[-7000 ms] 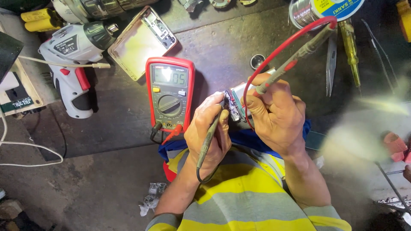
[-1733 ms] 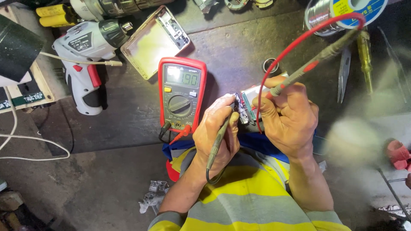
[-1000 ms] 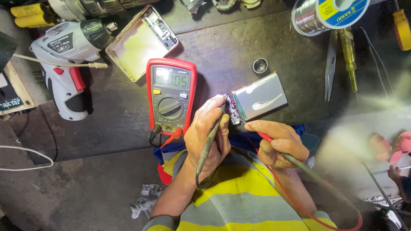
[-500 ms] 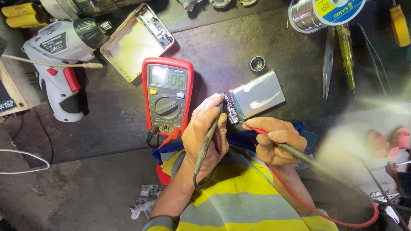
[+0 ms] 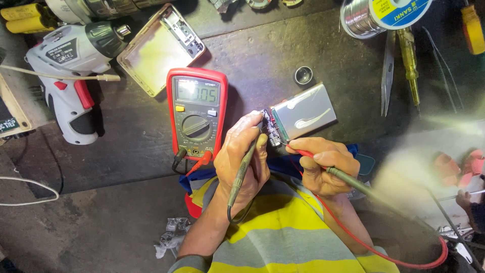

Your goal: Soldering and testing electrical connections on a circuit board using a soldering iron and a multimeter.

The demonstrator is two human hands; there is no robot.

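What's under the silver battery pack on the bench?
The battery pack lies flat on the dark bench; a small circuit board sticks out at its near-left end, where both probes meet. Whatever sits directly beneath the pack is covered.
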